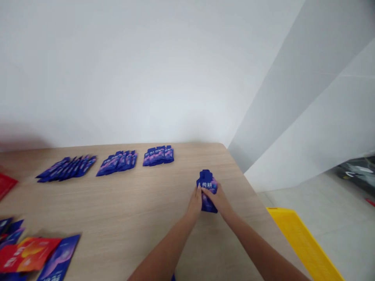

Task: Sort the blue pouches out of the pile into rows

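Blue-purple pouches [206,178] with white lettering are gripped between my two hands over the right part of the table. They overlap each other, and several edges show at the top. My left hand [194,202] closes around their left side. My right hand [219,198] wraps the right side, its thumb laid across the front. Beyond my hands, a fanned group of similar pouches [158,155] lies near the wall. Left of it are a second fanned group [117,162] and a third, wider one [66,168].
A pile with a red-orange pouch [31,253] and blue pouches [60,259] lies at the near left. A red object [6,185] sits at the left edge. The wooden table [140,210] meets a white wall [146,70]. A yellow crate [301,242] stands beyond its right edge.
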Tool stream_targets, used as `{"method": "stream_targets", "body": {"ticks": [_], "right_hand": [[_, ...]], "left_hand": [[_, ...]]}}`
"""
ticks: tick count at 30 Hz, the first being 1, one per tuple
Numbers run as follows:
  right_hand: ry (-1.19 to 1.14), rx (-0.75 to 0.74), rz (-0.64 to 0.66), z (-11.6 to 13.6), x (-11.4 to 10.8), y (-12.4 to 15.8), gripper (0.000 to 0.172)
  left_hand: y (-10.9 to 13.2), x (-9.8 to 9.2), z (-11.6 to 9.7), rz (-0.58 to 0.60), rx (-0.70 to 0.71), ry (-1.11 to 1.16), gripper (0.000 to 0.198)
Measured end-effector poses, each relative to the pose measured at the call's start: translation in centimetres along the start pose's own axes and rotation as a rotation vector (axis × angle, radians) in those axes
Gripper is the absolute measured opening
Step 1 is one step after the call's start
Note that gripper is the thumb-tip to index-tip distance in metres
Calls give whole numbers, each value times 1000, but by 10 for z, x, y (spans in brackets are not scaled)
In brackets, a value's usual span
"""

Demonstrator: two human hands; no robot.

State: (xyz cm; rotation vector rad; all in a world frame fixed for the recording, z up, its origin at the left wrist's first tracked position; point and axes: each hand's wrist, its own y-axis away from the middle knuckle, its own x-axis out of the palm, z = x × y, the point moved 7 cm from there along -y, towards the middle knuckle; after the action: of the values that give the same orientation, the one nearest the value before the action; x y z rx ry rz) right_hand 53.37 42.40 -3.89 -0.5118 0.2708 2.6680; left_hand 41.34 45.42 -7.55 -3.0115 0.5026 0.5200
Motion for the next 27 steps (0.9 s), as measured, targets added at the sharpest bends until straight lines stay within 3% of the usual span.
{"method": "stream_targets", "body": {"ticks": [5,9,11,14,17,19,21,24,27], "right_hand": [[501,-66,43,56,-2,-96,68],[809,-198,70,95,25,-141,63],[921,-232,114,92,47,-153,55],[994,-215,109,71,72,-162,62],[992,-234,67,57,84,-165,74],[983,-244,55,55,87,-168,76],[972,-238,42,57,88,-171,77],[948,-228,34,64,91,-177,75],[917,-206,37,68,94,-183,78]], "left_hand": [[-112,-7,1,-59,-48,-123,46],[-162,-28,8,-101,-21,-297,33],[-167,-36,17,-115,-7,-375,33],[-160,-39,27,-117,79,-503,40],[-150,-43,29,-202,181,-621,40],[-144,-47,29,-266,202,-599,34],[-139,-45,29,-251,248,-522,33],[-131,-33,28,-137,338,-452,58],[-131,-28,34,-85,320,-453,89]]}}
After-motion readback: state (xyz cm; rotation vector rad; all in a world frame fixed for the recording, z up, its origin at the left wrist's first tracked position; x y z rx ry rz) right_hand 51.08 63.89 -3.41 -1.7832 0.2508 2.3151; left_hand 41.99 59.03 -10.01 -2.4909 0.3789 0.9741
